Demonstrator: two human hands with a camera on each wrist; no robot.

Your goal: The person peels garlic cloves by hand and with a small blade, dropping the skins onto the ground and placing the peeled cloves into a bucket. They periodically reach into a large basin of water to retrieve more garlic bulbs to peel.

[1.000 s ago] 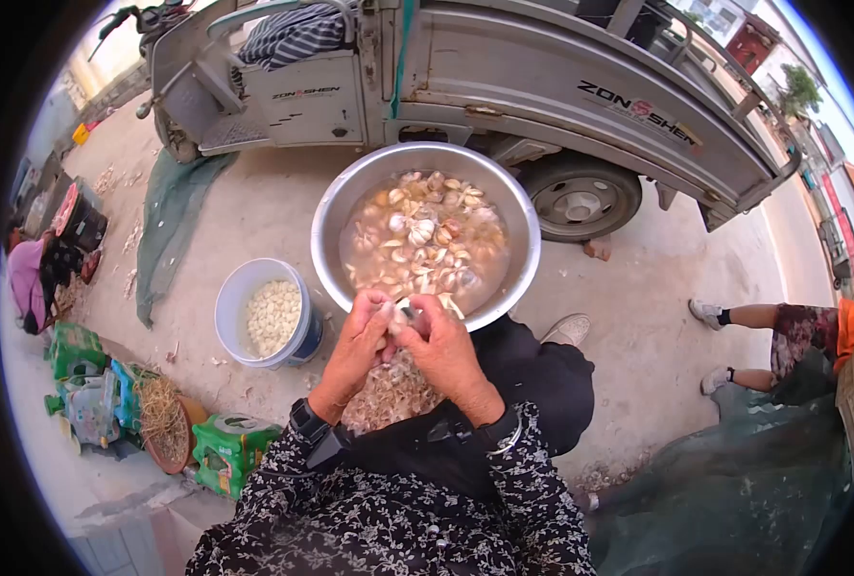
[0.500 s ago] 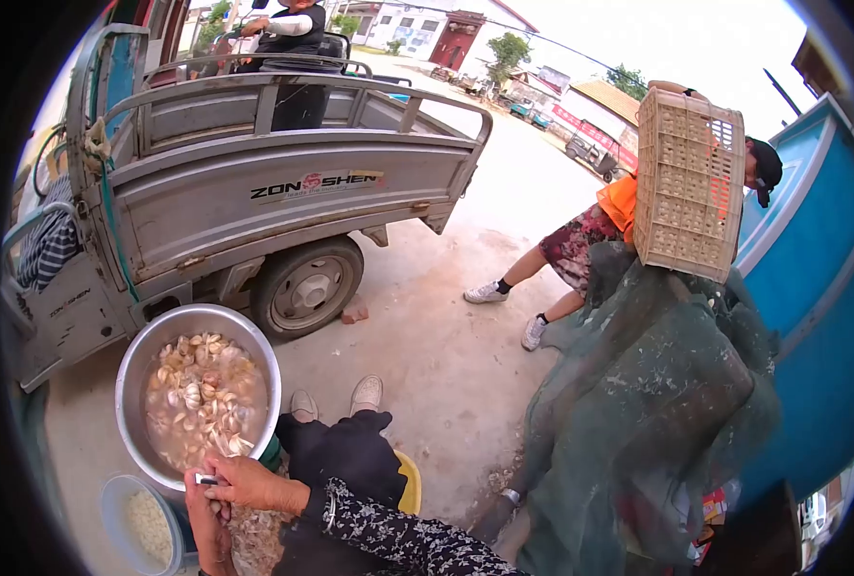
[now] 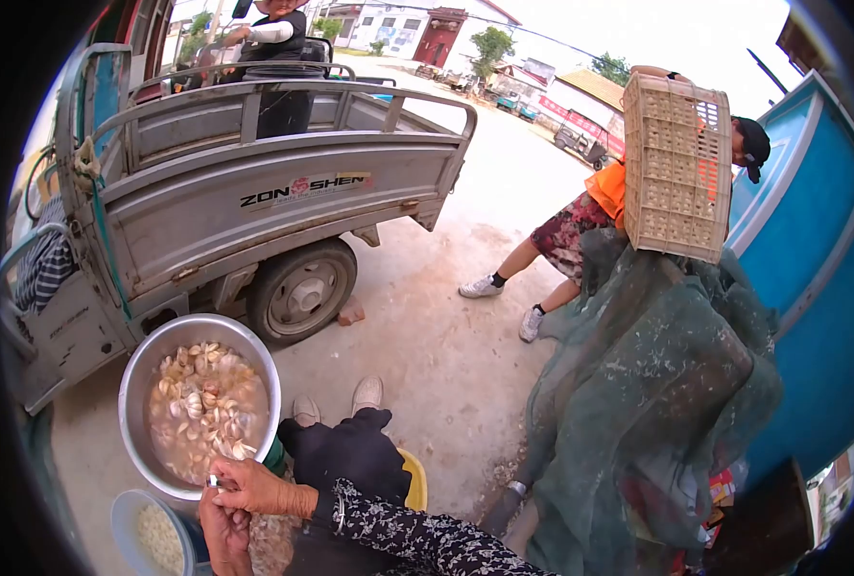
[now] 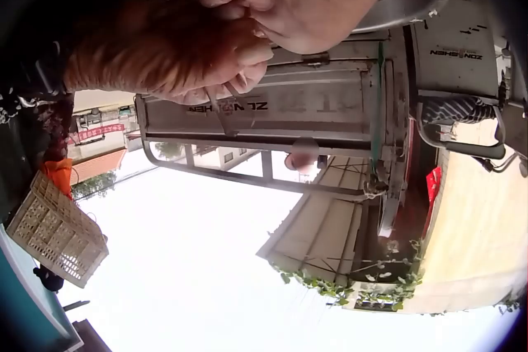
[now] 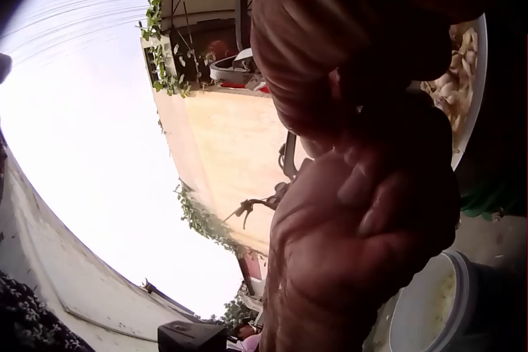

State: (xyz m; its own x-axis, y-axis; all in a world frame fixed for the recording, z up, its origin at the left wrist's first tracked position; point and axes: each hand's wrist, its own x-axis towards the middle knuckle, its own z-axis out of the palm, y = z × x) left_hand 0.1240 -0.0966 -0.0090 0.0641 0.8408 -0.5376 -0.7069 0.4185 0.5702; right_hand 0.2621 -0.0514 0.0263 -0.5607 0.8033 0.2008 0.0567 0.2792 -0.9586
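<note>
Both hands are together over the near rim of a metal basin [image 3: 135, 384] in the head view. Between thumb and fingers, my right hand [image 3: 266, 488] pinches a small knife, its thin blade [image 4: 221, 118] showing below the fingers in the left wrist view. My left hand [image 3: 224, 534] curls close beneath it around a garlic clove, mostly hidden by the fingers. Cloudy water in the basin holds garlic [image 3: 193, 405], loose cloves and whole heads. Beside the basin, a pale bucket [image 3: 126, 543] contains peeled white cloves [image 3: 161, 540].
A grey cargo tricycle [image 3: 283, 192] stands behind the basin. At right, a person in an orange top carries a plastic crate [image 3: 676, 168] beside green netting [image 3: 657, 384]. Another person [image 3: 278, 48] is beyond the cargo bed. A yellow container [image 3: 414, 480] sits by my leg.
The head view has swung right, bringing the crate carrier and netting into view and shifting basin and hands to lower left. Both hands stay together at the basin's near rim.
</note>
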